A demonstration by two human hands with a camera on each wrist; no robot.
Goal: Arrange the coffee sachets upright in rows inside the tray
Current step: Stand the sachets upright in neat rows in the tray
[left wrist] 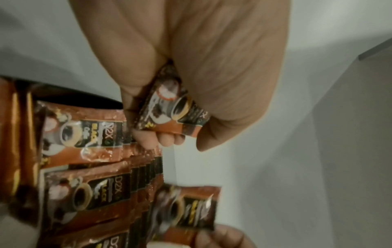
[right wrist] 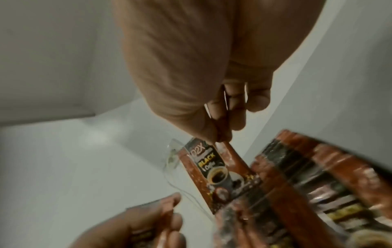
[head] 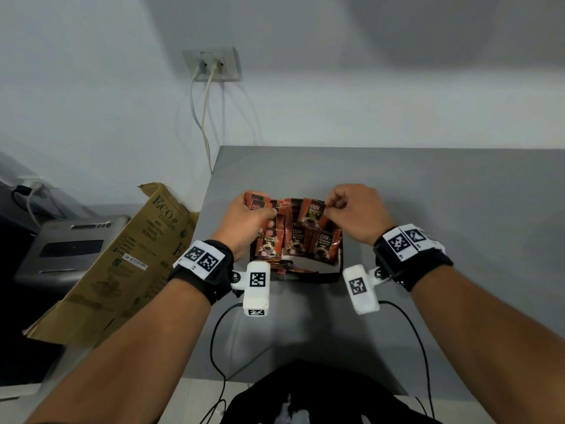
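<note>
Left to right. My left hand (head: 248, 221) was curled round a small bunch of sachets (left wrist: 171, 109) at the tray's (head: 338, 262) far-left corner. My right hand (head: 351, 209) pinched the top edge of one sachet (right wrist: 222, 172) between thumb and fingertips, tilted, above the far middle rows (head: 298, 237).

Judgement for the drop-in: keep the pinch high on the seal, square the sachet to its neighbours, and slide it straight down into the gap. The left should brace its bunch so the rows don't fan or topple. The packs are thin and slippery, so go slow.

Text I could read: "D2X" and "BLACK Coffee" on the packs. The flattened carton (head: 134, 258) left of the table (head: 428, 194) read "ECO", with a sticker I made out only roughly as "SM-ECH155-NDC".
</note>
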